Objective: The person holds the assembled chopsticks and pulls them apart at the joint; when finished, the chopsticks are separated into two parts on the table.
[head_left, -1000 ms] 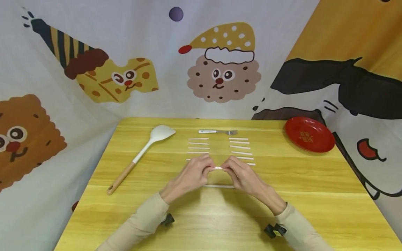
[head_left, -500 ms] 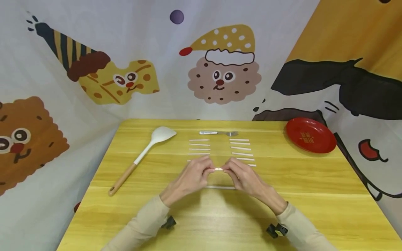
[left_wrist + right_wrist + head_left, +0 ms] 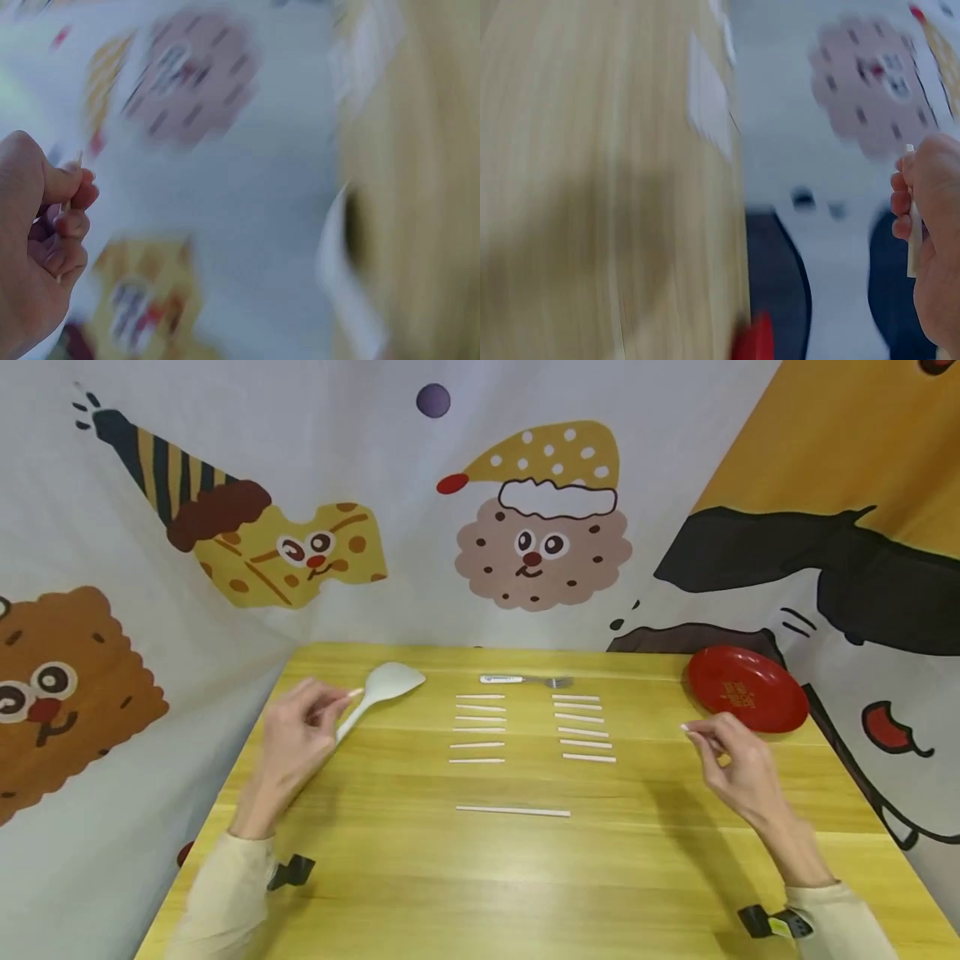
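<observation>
My left hand (image 3: 296,735) pinches a short tapered piece of a pale wooden chopstick (image 3: 79,159), its tip poking past the thumb. In the head view this hand overlaps the handle of a white spatula (image 3: 392,682). Out to the right, my right hand (image 3: 738,768) holds the thicker, square-sided chopstick piece (image 3: 913,259) between thumb and curled fingers, left of the red plate (image 3: 780,714). Between the hands lie several thin chopstick pieces (image 3: 480,720) in a left column and several thicker chopstick pieces (image 3: 580,718) in a right column. A full-length chopstick (image 3: 513,812) lies nearer the front.
A fork (image 3: 504,679) with a white handle lies behind the two columns. The wooden table (image 3: 480,877) ends at a patterned cloth backdrop (image 3: 420,552). Red plate stands at the back right corner.
The hands were together at the middle on one chopstick; it has come apart, and they have swung wide to either side, each holding a piece. The columns beneath are now uncovered.
</observation>
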{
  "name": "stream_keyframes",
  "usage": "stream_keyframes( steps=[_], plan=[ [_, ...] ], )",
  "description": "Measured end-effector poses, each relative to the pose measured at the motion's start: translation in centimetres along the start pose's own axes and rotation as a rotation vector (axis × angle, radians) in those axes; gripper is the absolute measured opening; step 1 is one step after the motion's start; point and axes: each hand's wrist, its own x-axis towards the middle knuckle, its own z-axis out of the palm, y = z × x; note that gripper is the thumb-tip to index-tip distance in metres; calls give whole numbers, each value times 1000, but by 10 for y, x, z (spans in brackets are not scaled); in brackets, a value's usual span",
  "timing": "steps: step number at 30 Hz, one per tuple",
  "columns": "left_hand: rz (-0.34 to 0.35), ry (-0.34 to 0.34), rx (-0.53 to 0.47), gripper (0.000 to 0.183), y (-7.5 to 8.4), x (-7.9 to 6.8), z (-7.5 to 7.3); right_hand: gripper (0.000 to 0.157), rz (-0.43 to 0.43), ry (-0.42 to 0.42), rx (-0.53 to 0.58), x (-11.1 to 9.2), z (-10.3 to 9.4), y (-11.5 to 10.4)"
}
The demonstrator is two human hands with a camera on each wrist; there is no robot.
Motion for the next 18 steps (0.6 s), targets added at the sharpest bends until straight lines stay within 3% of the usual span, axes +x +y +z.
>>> stream_keyframes(
  steps=[4,6,10,18],
  plan=[
    [16,-319,-92,10,12,2,48,24,-65,-153,57,6,34,-9],
    [7,-423,-115,14,17,-1,70,27,-75,-176,90,6,50,-14],
    [-3,-535,-118,16,21,-7,104,29,-83,-212,99,4,73,-21],
    [5,-701,-42,17,25,-15,145,24,-35,-292,64,-9,100,-23]
  ],
)
